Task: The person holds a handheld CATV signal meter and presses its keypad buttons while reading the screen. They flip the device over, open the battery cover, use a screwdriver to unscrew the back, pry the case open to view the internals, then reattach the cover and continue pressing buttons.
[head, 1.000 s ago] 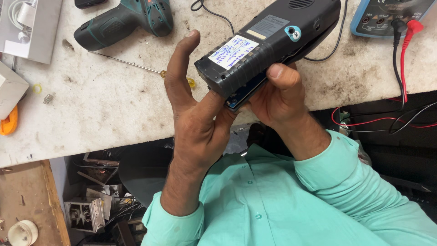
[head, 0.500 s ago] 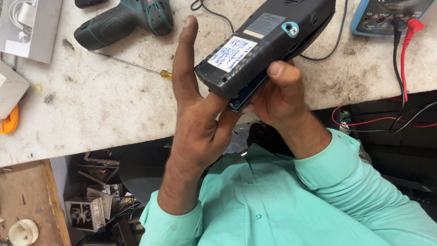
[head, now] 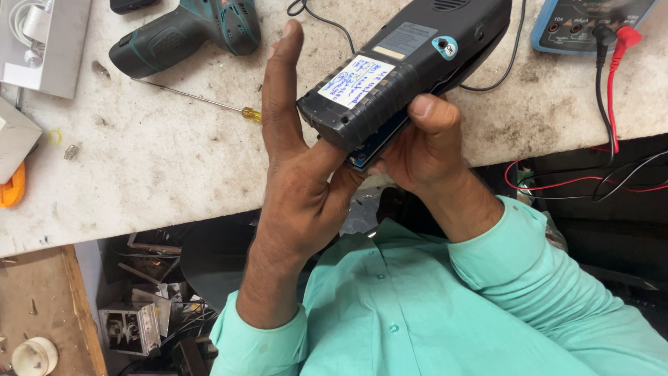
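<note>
The person is holding a dark handheld device (head: 410, 66) above the bench (head: 174, 167), back side up, its long axis running from near the chest up and away to the right. The right hand (head: 417, 150) is gripping its near end, thumb pressing on the casing. The left hand (head: 299, 174) is cradling the same end from the left, fingers spread straight upward, thumb tucked beneath. A screwdriver (head: 202, 101) and cordless drill (head: 184, 31) are lying beyond.

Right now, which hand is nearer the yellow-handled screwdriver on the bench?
Left. The left hand has its fingers raised just right of the screwdriver handle, not touching it. The right hand is farther right, gripping the black device.
</note>
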